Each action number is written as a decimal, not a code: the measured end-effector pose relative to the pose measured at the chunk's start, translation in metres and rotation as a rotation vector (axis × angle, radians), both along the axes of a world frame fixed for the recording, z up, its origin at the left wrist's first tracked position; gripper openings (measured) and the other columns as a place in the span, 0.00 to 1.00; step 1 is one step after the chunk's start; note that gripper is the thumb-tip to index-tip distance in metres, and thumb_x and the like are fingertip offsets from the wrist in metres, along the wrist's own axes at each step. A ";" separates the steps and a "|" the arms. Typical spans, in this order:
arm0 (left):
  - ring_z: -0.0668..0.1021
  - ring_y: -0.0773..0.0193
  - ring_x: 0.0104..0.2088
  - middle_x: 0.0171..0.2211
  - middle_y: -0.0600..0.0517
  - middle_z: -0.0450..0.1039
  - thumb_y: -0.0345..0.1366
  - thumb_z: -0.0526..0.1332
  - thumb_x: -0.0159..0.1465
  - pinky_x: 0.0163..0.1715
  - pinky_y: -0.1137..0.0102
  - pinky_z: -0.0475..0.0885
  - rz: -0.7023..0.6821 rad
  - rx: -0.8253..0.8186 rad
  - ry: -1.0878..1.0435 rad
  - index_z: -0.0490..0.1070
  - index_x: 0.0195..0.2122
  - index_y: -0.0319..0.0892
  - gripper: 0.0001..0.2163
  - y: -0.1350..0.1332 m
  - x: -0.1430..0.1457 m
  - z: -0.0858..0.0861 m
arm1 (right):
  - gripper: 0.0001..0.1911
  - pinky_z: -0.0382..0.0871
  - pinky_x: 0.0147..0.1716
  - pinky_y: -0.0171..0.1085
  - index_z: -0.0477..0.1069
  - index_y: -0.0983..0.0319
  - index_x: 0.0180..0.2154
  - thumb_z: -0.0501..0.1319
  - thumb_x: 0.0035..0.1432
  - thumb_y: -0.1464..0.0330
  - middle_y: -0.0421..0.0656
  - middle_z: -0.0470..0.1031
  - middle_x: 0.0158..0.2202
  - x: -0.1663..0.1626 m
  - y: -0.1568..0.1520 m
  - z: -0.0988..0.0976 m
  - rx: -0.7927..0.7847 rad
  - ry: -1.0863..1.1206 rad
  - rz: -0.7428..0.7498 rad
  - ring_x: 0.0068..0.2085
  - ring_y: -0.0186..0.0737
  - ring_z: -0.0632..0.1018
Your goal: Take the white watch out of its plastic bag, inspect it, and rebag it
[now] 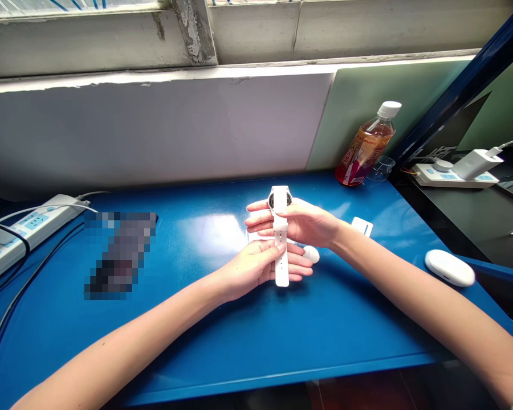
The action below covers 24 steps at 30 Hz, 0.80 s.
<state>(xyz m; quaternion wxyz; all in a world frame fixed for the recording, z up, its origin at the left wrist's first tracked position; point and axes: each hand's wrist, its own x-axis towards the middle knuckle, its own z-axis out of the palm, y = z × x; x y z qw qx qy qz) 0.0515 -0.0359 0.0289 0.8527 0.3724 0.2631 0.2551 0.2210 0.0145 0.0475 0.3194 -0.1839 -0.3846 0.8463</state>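
A white wristwatch (pixel 281 228) hangs lengthwise between my hands over the blue table, its dark round case at the top and the white strap pointing toward me. My right hand (pixel 301 221) has the upper part, thumb laid over the strap by the case and fingers stretched out behind. Lower down, my left hand (pixel 256 262) pinches the holed strap end under its thumb, with its fingers extended beneath. A white rounded object (pixel 311 254) shows just beyond my left fingertips, partly hidden. Behind the hands, a pale flat thing is mostly covered.
A bottle of reddish drink (pixel 363 148) stands at the back right. At the right edge lies a white oval case (pixel 450 267), and a small white piece (pixel 362 226) sits beyond my right wrist. On the left are a blurred dark phone-like slab (pixel 128 250) and a power strip (pixel 38 222) with cables.
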 end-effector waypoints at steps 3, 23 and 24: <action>0.83 0.49 0.44 0.45 0.35 0.80 0.43 0.64 0.68 0.51 0.54 0.75 -0.011 -0.003 0.004 0.79 0.45 0.33 0.16 0.000 -0.001 0.000 | 0.20 0.72 0.55 0.46 0.74 0.67 0.50 0.66 0.57 0.66 0.53 0.82 0.47 0.000 0.001 0.001 -0.027 -0.009 0.008 0.49 0.47 0.82; 0.83 0.49 0.45 0.47 0.33 0.79 0.41 0.64 0.68 0.51 0.54 0.75 0.009 -0.041 0.008 0.76 0.48 0.32 0.16 0.001 -0.002 -0.001 | 0.24 0.70 0.56 0.47 0.75 0.69 0.49 0.52 0.67 0.58 0.53 0.83 0.45 0.000 0.000 0.009 -0.113 -0.004 0.026 0.47 0.47 0.82; 0.83 0.49 0.45 0.47 0.33 0.79 0.41 0.64 0.68 0.51 0.54 0.74 0.012 -0.042 0.006 0.76 0.48 0.31 0.16 0.001 -0.002 -0.001 | 0.24 0.70 0.56 0.47 0.75 0.69 0.49 0.52 0.67 0.58 0.53 0.83 0.44 0.000 0.000 0.010 -0.113 -0.003 0.024 0.47 0.46 0.82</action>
